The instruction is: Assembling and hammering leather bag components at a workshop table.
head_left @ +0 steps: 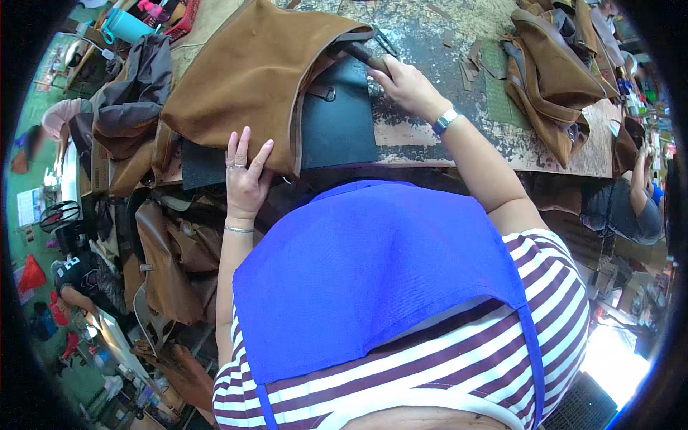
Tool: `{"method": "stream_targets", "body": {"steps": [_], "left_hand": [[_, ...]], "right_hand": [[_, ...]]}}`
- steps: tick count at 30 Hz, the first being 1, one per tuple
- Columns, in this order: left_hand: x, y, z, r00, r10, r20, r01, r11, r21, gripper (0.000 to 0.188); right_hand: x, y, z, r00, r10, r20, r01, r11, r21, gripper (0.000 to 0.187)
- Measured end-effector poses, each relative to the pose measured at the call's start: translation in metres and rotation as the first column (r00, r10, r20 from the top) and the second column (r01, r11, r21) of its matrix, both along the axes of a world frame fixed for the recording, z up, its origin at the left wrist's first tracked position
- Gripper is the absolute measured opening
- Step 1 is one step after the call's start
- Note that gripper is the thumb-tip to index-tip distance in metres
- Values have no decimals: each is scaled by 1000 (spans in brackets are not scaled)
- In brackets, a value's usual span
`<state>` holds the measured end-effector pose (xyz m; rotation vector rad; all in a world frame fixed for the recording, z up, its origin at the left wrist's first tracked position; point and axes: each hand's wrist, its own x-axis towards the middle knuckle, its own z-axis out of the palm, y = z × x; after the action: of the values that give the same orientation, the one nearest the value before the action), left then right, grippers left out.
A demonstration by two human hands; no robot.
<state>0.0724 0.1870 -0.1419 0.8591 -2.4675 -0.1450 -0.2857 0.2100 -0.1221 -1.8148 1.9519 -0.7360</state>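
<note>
A brown suede-like bag (pixel 244 79) lies on its side on the worktable, its open mouth facing right. My left hand (pixel 249 168) rests on the bag's near lower edge, fingers spread and holding nothing. Beyond the mouth, my right hand (pixel 407 87) is closed round the dark handle (pixel 367 57) of a tool. The handle points toward the bag's upper rim, and I cannot make out the tool's other end. Under the bag lies a black flat board (pixel 342 125). A small strap with a metal ring (pixel 330 94) shows at the mouth.
More brown bags (pixel 552 72) are heaped on the worn table (pixel 437 43) at the right. Dark and brown bags (pixel 136 100) crowd the left side, with leather pieces (pixel 172 265) hanging below. A blue bottle (pixel 127 27) stands at the far left. Other people work on both sides.
</note>
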Motion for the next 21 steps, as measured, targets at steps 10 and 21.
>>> {"method": "stream_targets", "body": {"steps": [10,21], "left_hand": [[-19,-71,192,953,-197,-231,99,922,-375,34],[-122,-50,215,837,-511,193,543,818,-189,30]], "right_hand": [[15,30,28,932,135,336,-133,991,-30,30],[17,62,7,961,115,252,-91,990,-105,28]]}}
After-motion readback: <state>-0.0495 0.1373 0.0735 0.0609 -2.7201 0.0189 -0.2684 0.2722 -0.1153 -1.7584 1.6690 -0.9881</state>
